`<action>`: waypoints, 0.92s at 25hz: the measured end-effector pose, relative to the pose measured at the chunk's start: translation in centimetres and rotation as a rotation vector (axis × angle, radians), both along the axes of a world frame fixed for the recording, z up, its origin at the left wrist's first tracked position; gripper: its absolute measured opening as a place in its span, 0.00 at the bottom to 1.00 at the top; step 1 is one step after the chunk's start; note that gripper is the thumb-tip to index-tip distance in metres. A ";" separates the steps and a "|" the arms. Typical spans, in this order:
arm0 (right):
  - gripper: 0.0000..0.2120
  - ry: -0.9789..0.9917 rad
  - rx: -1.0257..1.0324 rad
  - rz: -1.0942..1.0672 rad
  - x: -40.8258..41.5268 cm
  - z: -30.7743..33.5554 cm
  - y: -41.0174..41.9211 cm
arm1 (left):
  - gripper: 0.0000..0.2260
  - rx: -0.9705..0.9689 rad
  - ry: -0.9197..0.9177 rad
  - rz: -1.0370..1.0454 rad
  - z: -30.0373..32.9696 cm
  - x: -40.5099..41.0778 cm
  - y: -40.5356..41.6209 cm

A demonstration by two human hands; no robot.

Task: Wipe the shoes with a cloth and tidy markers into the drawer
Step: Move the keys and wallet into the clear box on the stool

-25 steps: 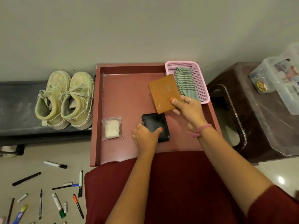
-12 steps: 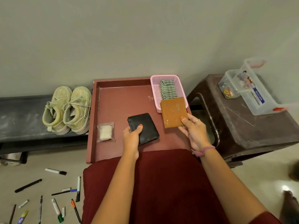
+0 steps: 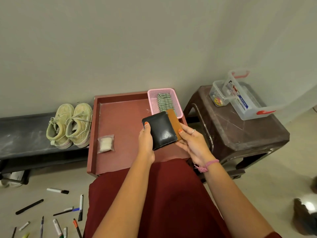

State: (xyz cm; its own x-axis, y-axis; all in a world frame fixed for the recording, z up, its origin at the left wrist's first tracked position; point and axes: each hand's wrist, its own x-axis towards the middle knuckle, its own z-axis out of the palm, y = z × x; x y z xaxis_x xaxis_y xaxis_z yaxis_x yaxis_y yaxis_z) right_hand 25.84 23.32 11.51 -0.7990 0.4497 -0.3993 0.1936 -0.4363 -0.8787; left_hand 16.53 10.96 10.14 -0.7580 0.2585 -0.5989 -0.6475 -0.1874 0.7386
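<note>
Your left hand (image 3: 145, 140) grips a black wallet (image 3: 160, 130), right hand (image 3: 192, 143) pinches a brown one (image 3: 173, 121); shoes (image 3: 70, 125) unwiped, markers (image 3: 57, 191) floor-bound.

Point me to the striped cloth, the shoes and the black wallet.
striped cloth (image 3: 164, 102): head view, middle of the folded fabric in the pink basket.
shoes (image 3: 70, 125): head view, between the pair's laces.
black wallet (image 3: 162, 130): head view, centre of the cover.

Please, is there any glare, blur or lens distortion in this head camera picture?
Head view: a bright glare spot lies on the floor tiles at lower right; a soft sheen shows on the black wallet; the wide lens bends the wall and the stool outward; the markers near the lower-left edge look slightly soft.
</note>
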 end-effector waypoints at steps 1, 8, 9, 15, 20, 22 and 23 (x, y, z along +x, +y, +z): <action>0.12 0.002 -0.006 0.000 0.2 0.4 0.1 | 0.14 -0.001 0.006 -0.014 0.4 0.4 0.3; 0.12 0.056 -0.127 -0.050 1.6 1.9 2.1 | 0.16 0.037 0.119 -0.055 2.5 2.6 5.1; 0.13 0.081 -0.143 -0.071 2.0 2.0 2.6 | 0.18 0.020 0.154 -0.059 2.8 2.6 6.0; 0.22 0.111 -0.065 -0.237 3.8 3.6 8.4 | 0.23 0.001 0.235 -0.237 4.4 3.5 13.3; 0.14 0.158 -0.041 -0.326 5.5 6.9 17.7 | 0.22 0.175 0.278 -0.447 6.6 4.3 20.8; 0.10 0.155 -0.002 -0.386 5.7 8.0 21.8 | 0.20 0.095 0.386 -0.550 6.8 4.9 23.5; 0.07 0.141 0.018 -0.426 5.8 8.5 24.1 | 0.20 0.025 0.453 -0.601 6.7 5.3 24.9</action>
State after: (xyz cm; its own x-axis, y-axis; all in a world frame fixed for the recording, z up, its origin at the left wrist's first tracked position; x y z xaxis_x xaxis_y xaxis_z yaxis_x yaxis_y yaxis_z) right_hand 31.63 47.39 20.01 -0.5875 0.7560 -0.2886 -0.1224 -0.4356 -0.8918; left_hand 21.82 35.83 16.86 -0.6533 0.7144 -0.2507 -0.2773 0.0823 0.9572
